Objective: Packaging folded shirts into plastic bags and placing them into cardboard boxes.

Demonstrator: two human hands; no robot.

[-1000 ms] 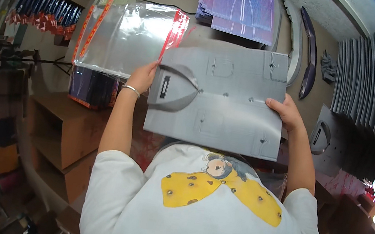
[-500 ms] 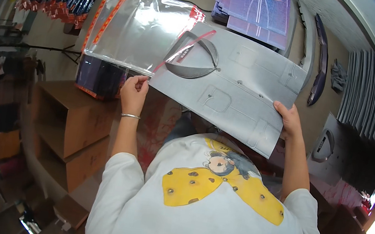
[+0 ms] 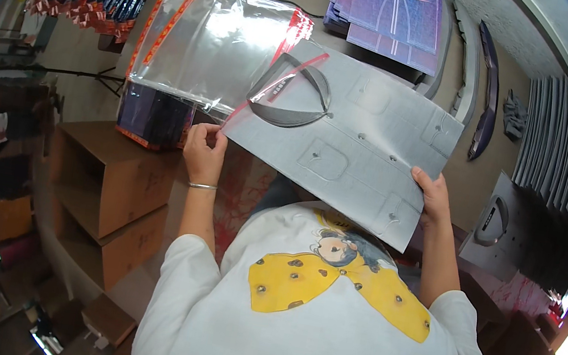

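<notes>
While the right hand [image 3: 434, 197] pinches a grey board [image 3: 371, 135], left hand [image 3: 203, 157] pinching clear bag [image 3: 226, 51]

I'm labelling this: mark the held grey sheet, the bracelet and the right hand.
Held grey sheet [image 3: 350, 137], head view: its middle.
Bracelet [image 3: 202, 186], head view: its visible band.
Right hand [image 3: 435, 196], head view: the thumb's base.

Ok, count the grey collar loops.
2 visible: one loop on the held card, another loop on the card at right; the grey stack may hide more.
</notes>
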